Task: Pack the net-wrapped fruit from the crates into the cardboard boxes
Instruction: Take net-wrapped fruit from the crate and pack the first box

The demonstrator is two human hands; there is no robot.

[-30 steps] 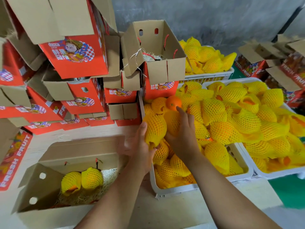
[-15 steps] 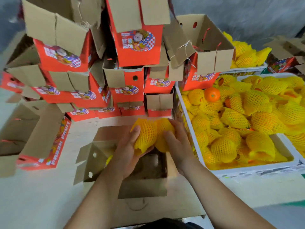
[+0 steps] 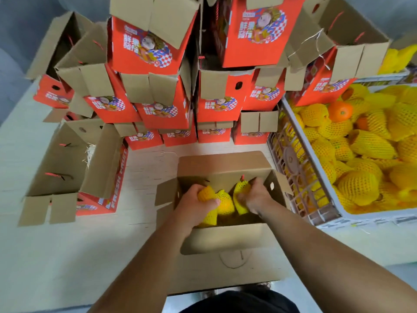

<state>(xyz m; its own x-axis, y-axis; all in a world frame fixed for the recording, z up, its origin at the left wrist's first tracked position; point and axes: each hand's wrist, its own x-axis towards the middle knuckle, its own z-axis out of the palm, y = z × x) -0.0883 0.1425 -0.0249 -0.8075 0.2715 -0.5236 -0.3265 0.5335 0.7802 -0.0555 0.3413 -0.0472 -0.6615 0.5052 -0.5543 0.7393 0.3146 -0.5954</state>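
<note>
An open cardboard box [image 3: 225, 239] stands on the table right in front of me. Both my hands are down inside it. My left hand [image 3: 194, 205] grips a fruit in yellow foam net [image 3: 206, 194] at the box's left side. My right hand [image 3: 256, 197] grips another net-wrapped fruit [image 3: 240, 190] at the right side. Between them lies a third wrapped fruit [image 3: 225, 201]. The box floor is mostly hidden. To the right, a white plastic crate [image 3: 300, 177] is heaped with more net-wrapped fruit [image 3: 361, 184].
A tall, leaning stack of red-and-brown fruit boxes [image 3: 158, 105] fills the back of the table. Another open box [image 3: 74, 163] with straw inside lies at the left. One bare orange [image 3: 340, 111] sits on the crate's pile. A second crate [image 3: 383, 75] stands behind.
Both hands lifted two wrapped fruits out of the crate, carried them left over the box, and have now lowered them into it. My view swung left and down.
</note>
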